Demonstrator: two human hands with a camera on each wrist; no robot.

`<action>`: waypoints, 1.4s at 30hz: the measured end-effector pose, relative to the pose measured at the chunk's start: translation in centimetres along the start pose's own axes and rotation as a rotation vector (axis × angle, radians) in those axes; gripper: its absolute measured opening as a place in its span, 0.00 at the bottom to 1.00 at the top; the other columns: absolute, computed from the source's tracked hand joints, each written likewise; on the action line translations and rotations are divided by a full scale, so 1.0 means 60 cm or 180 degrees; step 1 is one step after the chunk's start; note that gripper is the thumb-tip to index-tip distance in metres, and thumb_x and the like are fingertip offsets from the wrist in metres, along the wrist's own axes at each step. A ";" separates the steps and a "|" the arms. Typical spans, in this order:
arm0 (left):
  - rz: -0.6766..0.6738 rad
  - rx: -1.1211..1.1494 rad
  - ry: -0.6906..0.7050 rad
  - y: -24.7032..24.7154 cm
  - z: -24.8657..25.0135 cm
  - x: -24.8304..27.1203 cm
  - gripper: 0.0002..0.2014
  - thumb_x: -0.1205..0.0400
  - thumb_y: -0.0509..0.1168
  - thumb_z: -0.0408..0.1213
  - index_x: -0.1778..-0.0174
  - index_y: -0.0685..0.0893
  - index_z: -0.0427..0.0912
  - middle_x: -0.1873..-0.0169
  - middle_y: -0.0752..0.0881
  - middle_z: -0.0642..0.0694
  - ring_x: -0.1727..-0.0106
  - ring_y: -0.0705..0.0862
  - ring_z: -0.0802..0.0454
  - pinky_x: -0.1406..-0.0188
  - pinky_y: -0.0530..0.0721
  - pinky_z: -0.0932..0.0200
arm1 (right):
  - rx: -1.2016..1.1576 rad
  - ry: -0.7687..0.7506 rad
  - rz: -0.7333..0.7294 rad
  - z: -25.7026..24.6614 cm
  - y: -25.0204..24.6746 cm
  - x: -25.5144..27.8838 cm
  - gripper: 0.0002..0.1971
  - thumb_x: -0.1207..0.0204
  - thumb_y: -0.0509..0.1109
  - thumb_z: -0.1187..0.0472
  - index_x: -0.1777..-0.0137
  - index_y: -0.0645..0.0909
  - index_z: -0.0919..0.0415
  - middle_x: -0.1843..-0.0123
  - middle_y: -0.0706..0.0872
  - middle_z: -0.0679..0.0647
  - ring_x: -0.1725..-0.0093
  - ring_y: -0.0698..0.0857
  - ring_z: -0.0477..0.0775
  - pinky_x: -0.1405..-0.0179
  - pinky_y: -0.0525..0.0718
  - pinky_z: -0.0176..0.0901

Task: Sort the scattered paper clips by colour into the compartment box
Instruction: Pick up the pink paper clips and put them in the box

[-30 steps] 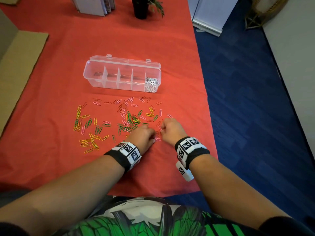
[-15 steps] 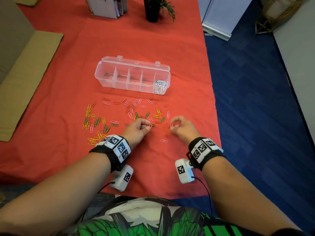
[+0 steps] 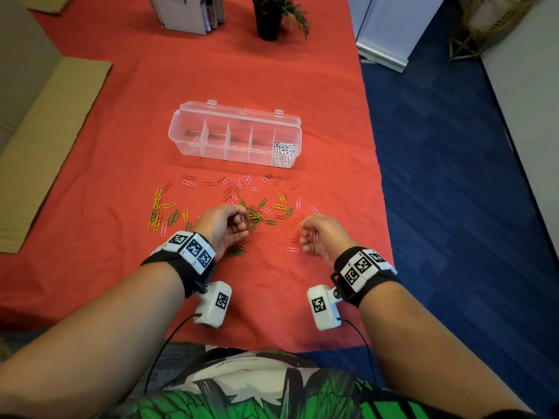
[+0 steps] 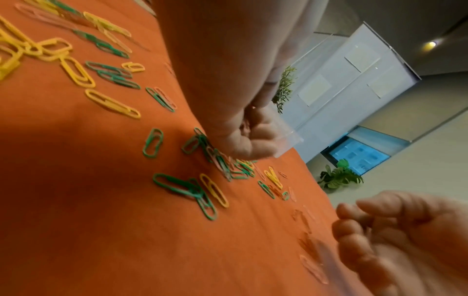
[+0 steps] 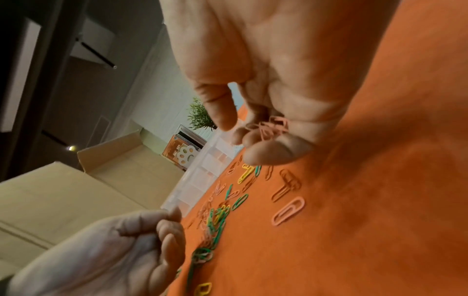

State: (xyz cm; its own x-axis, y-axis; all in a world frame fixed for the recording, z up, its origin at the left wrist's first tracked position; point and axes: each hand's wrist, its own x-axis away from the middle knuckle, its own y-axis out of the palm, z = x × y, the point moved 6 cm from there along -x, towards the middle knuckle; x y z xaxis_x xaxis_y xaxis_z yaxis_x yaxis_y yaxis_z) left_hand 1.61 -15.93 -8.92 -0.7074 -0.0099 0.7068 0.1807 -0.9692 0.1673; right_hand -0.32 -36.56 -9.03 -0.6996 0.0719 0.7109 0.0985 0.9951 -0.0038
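**A:** How far along are we?

**B:** Early, I'd say. I'm looking at the compartment box (image 3: 234, 133) sitting toward the far end of the counter (image 3: 106, 252), lid open. Only its end compartment nearest the counter's right edge is holding anything: a heap of silver clips (image 3: 283, 152). The other four compartments are looking empty to me.

**A:** And the coloured ones?

**B:** Still lying loose. The scattered paper clips (image 3: 230, 204), pink, yellow, green and orange, are spreading across the cloth between the box and the counter's near edge, with a tangled green and yellow knot in the middle.

**A:** What are the hands doing?

**B:** My right hand (image 3: 320, 237) is curling round a small bunch of pink clips (image 5: 272, 127), cupping them against the fingers (image 5: 276, 152), thumb hovering just off them. My left hand (image 3: 223, 226) is hanging over the knot with fingers curled in; I can't tell whether it's pinching a clip.

**A:** So what's left?

**B:** Nearly everything, by my reckoning. Four colours are still waiting for compartments.
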 end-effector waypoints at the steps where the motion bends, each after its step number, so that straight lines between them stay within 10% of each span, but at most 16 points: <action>1: 0.0145 -0.0237 0.0134 -0.010 0.004 -0.005 0.12 0.19 0.54 0.32 0.65 0.79 0.45 0.77 0.69 0.50 0.84 0.71 0.62 0.82 0.75 0.68 | 0.0169 0.0003 -0.0031 0.005 0.004 0.003 0.11 0.24 0.60 0.70 0.66 0.72 0.58 0.73 0.71 0.53 0.79 0.71 0.47 0.85 0.71 0.30; 6: 0.0913 -0.2222 0.0901 -0.054 0.037 -0.012 0.06 0.22 0.65 0.37 0.62 0.86 0.46 0.67 0.83 0.47 0.67 0.81 0.51 0.63 0.77 0.60 | 0.3505 -0.0968 0.0031 0.013 0.032 0.008 0.04 0.27 0.63 0.65 0.61 0.79 0.59 0.57 0.84 0.57 0.55 0.83 0.58 0.59 0.80 0.40; 9: 0.1026 -0.3176 0.1310 -0.056 0.050 -0.001 0.06 0.23 0.66 0.37 0.55 0.88 0.43 0.63 0.85 0.43 0.57 0.83 0.43 0.58 0.75 0.58 | 0.4380 -0.1335 0.0166 0.030 0.053 0.021 0.13 0.25 0.63 0.62 0.43 0.76 0.66 0.40 0.77 0.64 0.41 0.80 0.65 0.41 0.80 0.52; 13: 0.0718 -0.3782 0.1727 -0.036 0.055 -0.004 0.12 0.23 0.67 0.36 0.45 0.88 0.46 0.54 0.84 0.36 0.51 0.83 0.39 0.51 0.77 0.56 | 0.4837 -0.1546 0.0243 0.037 0.074 0.027 0.17 0.27 0.58 0.68 0.38 0.73 0.68 0.37 0.75 0.64 0.40 0.79 0.67 0.42 0.81 0.56; 17: 0.0495 -0.4241 0.1788 -0.026 0.051 -0.012 0.13 0.23 0.68 0.36 0.43 0.88 0.47 0.48 0.81 0.36 0.45 0.83 0.37 0.43 0.78 0.56 | 0.4118 -0.1484 -0.0020 0.020 0.076 0.015 0.09 0.23 0.60 0.65 0.46 0.78 0.66 0.43 0.80 0.65 0.43 0.82 0.63 0.44 0.78 0.47; 21: 0.0456 -0.4414 0.1758 -0.033 0.047 -0.014 0.07 0.23 0.67 0.37 0.51 0.86 0.41 0.55 0.78 0.39 0.49 0.82 0.38 0.49 0.78 0.53 | 0.2452 -0.0875 -0.0018 -0.010 0.051 -0.008 0.09 0.28 0.63 0.64 0.67 0.71 0.51 0.69 0.78 0.48 0.67 0.77 0.49 0.69 0.72 0.38; 25: 0.0336 -0.4506 0.1613 -0.039 0.034 -0.018 0.09 0.19 0.61 0.38 0.52 0.83 0.37 0.50 0.80 0.35 0.48 0.82 0.36 0.46 0.78 0.49 | 0.0692 -0.0275 0.0276 -0.032 0.019 -0.033 0.11 0.23 0.58 0.71 0.60 0.74 0.54 0.71 0.74 0.52 0.76 0.70 0.46 0.87 0.72 0.29; 29: 0.0326 -0.3972 0.1367 -0.045 0.038 -0.019 0.11 0.17 0.56 0.37 0.51 0.81 0.35 0.52 0.80 0.35 0.50 0.80 0.39 0.46 0.76 0.49 | -0.0388 -0.0171 0.0351 -0.055 0.007 -0.052 0.11 0.21 0.58 0.69 0.65 0.70 0.58 0.72 0.68 0.53 0.82 0.72 0.45 0.88 0.72 0.28; 32: -0.0016 -0.1940 0.0599 -0.053 0.037 -0.014 0.10 0.20 0.54 0.33 0.66 0.77 0.42 0.69 0.76 0.46 0.71 0.76 0.52 0.68 0.75 0.59 | 0.0948 -0.0301 0.0683 -0.073 0.000 -0.073 0.10 0.23 0.61 0.66 0.66 0.75 0.58 0.68 0.76 0.60 0.75 0.75 0.54 0.79 0.75 0.37; 35: -0.0722 -0.0021 -0.0018 -0.043 0.032 0.006 0.05 0.34 0.52 0.34 0.75 0.70 0.44 0.75 0.69 0.47 0.80 0.67 0.55 0.79 0.64 0.66 | 0.3205 -0.0605 0.0945 -0.102 0.011 -0.074 0.13 0.21 0.61 0.61 0.47 0.82 0.70 0.44 0.85 0.68 0.44 0.84 0.65 0.47 0.80 0.49; 42: -0.0866 0.0734 -0.0224 -0.055 0.047 0.013 0.13 0.37 0.52 0.32 0.68 0.82 0.38 0.74 0.83 0.43 0.78 0.79 0.53 0.77 0.78 0.67 | 0.4500 -0.0727 0.1056 -0.088 0.059 -0.079 0.21 0.23 0.62 0.62 0.32 0.73 0.72 0.34 0.76 0.66 0.33 0.77 0.65 0.37 0.79 0.50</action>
State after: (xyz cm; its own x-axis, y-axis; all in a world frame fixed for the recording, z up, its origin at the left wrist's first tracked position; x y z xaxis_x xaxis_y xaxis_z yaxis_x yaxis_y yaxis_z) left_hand 2.38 -12.04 -6.99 -0.7034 0.2657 0.6593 0.1472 -0.8530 0.5007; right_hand 7.08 -33.73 -8.71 -0.8911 0.1803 0.4165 -0.3916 0.1583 -0.9064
